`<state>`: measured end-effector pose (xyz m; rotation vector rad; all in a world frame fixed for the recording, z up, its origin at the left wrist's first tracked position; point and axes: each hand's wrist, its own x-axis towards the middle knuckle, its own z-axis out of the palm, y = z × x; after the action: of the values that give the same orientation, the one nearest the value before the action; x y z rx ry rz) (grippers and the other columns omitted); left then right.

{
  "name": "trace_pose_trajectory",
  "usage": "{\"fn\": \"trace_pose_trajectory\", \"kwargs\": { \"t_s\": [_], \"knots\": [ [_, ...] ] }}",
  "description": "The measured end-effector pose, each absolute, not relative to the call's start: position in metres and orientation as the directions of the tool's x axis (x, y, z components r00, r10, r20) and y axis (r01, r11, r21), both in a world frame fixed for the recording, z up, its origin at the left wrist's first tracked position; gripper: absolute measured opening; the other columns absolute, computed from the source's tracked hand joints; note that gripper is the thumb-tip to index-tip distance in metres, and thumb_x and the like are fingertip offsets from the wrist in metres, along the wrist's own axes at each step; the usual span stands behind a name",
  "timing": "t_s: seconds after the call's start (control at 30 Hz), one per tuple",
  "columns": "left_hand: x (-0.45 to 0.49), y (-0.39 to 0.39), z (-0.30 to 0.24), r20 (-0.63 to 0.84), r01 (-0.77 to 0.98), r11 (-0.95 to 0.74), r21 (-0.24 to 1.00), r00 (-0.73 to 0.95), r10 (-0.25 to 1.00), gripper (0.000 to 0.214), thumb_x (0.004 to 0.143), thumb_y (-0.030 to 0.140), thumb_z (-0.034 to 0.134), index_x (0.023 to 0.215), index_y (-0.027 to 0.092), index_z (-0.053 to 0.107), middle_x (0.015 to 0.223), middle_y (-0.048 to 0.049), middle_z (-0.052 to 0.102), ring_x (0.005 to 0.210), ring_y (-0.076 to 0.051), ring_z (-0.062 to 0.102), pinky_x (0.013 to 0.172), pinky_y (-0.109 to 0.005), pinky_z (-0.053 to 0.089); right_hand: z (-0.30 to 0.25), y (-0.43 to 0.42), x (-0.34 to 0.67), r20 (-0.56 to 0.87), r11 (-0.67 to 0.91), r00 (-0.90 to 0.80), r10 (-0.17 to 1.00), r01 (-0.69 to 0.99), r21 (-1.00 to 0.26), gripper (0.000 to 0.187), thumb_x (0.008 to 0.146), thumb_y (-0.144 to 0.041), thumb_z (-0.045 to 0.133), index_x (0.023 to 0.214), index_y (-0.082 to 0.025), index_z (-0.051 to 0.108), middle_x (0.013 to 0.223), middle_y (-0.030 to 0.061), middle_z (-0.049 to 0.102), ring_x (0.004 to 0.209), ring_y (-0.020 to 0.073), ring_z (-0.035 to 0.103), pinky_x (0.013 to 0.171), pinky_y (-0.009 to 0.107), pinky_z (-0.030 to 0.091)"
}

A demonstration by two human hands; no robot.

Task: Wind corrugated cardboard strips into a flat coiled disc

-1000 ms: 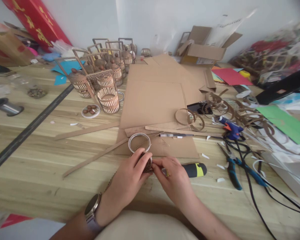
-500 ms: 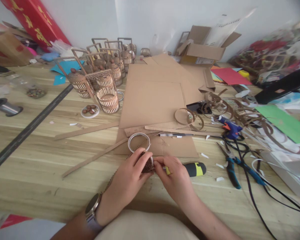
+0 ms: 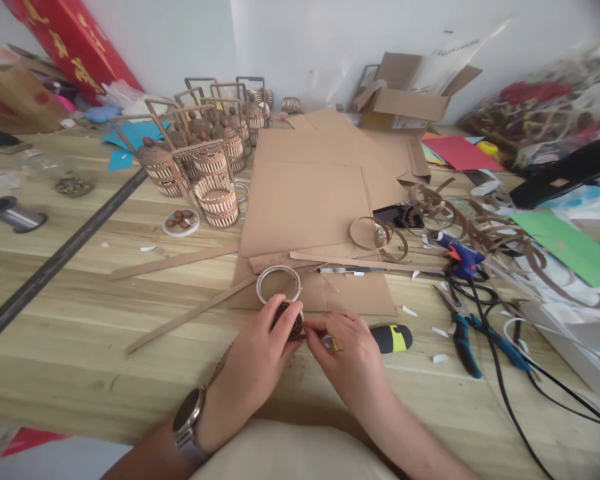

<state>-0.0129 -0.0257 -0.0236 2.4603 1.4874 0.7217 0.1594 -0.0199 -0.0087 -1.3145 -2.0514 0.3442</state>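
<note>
The left hand (image 3: 255,360) wraps snugly around a brown round piece (image 3: 297,325), and the right hand (image 3: 351,353) pinches its right rim with thumb and finger. It seems best to hold the piece still and pinch softly, close to the rim. That rim faces right; fingers hide a lot, so I can't be sure of its long way. The piece is near the middle of the worktop's (image 3: 80,380) front edge. A white ring (image 3: 279,269) lies just past it.

Was lit softly, with shadow at the near edge of the table (image 3: 90,373). Looked hazy, stretched toward the borders.
</note>
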Motion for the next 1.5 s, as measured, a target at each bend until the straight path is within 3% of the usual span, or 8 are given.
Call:
{"fn": "trace_pose_trajectory", "kwargs": {
  "t_s": [0.23, 0.5, 0.77, 0.9, 1.1, 1.23, 1.37, 1.5],
  "knots": [
    [-0.011, -0.028, -0.029, 0.311, 0.783, -0.482, 0.393, 0.38, 0.871, 0.042, 0.095, 0.013, 0.051, 0.134, 0.023, 0.043, 0.132, -0.0175, 0.057, 0.106, -0.031, 0.07, 0.083, -0.045, 0.061, -0.011, -0.019, 0.157, 0.445, 0.477, -0.28, 0.851, 0.768, -0.427, 0.019, 0.085, -0.009, 0.054, 0.071, -0.02, 0.058, 0.06, -0.0018, 0.064, 0.057, 0.016, 0.061, 0.069, 0.032, 0.045],
    [-0.011, -0.025, -0.024, 0.358, 0.738, -0.508, 0.444, 0.374, 0.856, 0.065, 0.092, 0.011, 0.054, 0.149, 0.021, 0.024, 0.134, -0.0181, 0.062, 0.115, -0.031, 0.067, 0.091, -0.046, 0.059, -0.005, -0.009, 0.17, 0.353, 0.401, -0.242, 0.904, 0.766, -0.502, 0.016, 0.08, -0.012, 0.051, 0.068, -0.022, 0.057, 0.06, -0.0011, 0.064, 0.058, 0.0167, 0.06, 0.061, 0.028, 0.042],
    [-0.014, -0.024, -0.025, 0.353, 0.713, -0.516, 0.474, 0.383, 0.854, 0.069, 0.085, 0.009, 0.065, 0.145, 0.023, 0.033, 0.133, -0.0154, 0.065, 0.117, -0.03, 0.067, 0.094, -0.045, 0.059, 0.008, 0.027, 0.255, 0.325, -0.102, 0.314, 0.892, 0.841, -0.531, 0.022, 0.076, -0.04, 0.054, 0.072, -0.022, 0.066, 0.065, 0.0052, 0.067, 0.06, 0.0227, 0.061, 0.061, 0.034, 0.044],
    [-0.015, -0.023, -0.027, 0.327, 0.706, -0.516, 0.486, 0.401, 0.856, 0.067, 0.086, 0.011, 0.066, 0.144, 0.024, 0.035, 0.134, -0.0144, 0.064, 0.119, -0.03, 0.066, 0.094, -0.044, 0.059, 0.0, 0.033, 0.289, 0.396, -0.175, 0.391, 0.831, 0.859, -0.481, 0.025, 0.07, -0.039, 0.054, 0.081, -0.021, 0.067, 0.072, 0.0068, 0.065, 0.066, 0.0243, 0.06, 0.068, 0.039, 0.046],
    [-0.016, -0.023, -0.028, 0.33, 0.686, -0.516, 0.512, 0.398, 0.856, 0.071, 0.083, 0.012, 0.071, 0.143, 0.024, 0.036, 0.134, -0.0154, 0.064, 0.121, -0.03, 0.065, 0.097, -0.045, 0.058, 0.0, 0.033, 0.294, 0.384, -0.208, 0.48, 0.789, 0.797, -0.567, 0.019, 0.067, -0.032, 0.054, 0.075, -0.021, 0.067, 0.065, 0.0059, 0.064, 0.06, 0.0234, 0.057, 0.062, 0.037, 0.043],
    [-0.015, -0.023, -0.024, 0.352, 0.642, -0.497, 0.584, 0.351, 0.868, 0.072, 0.08, 0.012, 0.075, 0.141, 0.024, 0.038, 0.135, -0.0155, 0.063, 0.122, -0.029, 0.064, 0.099, -0.044, 0.057, 0.005, 0.025, 0.269, 0.377, -0.057, 0.354, 0.856, 0.79, -0.611, 0.023, 0.08, -0.038, 0.057, 0.081, -0.021, 0.072, 0.076, 0.0062, 0.072, 0.072, 0.0242, 0.065, 0.071, 0.037, 0.048],
    [-0.017, -0.022, -0.019, 0.354, 0.62, -0.446, 0.646, 0.275, 0.894, 0.065, 0.081, 0.013, 0.074, 0.136, 0.024, 0.043, 0.133, -0.0135, 0.064, 0.122, -0.028, 0.064, 0.1, -0.043, 0.056, 0.011, 0.011, 0.235, 0.365, 0.372, -0.138, 0.921, 0.596, -0.712, 0.012, 0.088, -0.029, 0.062, 0.084, -0.023, 0.072, 0.077, 0.0027, 0.072, 0.072, 0.0189, 0.067, 0.067, 0.031, 0.052],
    [-0.019, -0.021, -0.018, 0.317, 0.596, -0.391, 0.701, 0.231, 0.92, 0.062, 0.081, 0.013, 0.074, 0.134, 0.024, 0.045, 0.131, -0.0132, 0.065, 0.119, -0.029, 0.065, 0.098, -0.044, 0.056, 0.012, 0.001, 0.209, 0.372, 0.54, -0.431, 0.822, 0.381, -0.75, 0.004, 0.089, -0.025, 0.068, 0.087, -0.023, 0.071, 0.078, 0.003, 0.071, 0.071, 0.0167, 0.066, 0.064, 0.029, 0.054]
  ]
}}
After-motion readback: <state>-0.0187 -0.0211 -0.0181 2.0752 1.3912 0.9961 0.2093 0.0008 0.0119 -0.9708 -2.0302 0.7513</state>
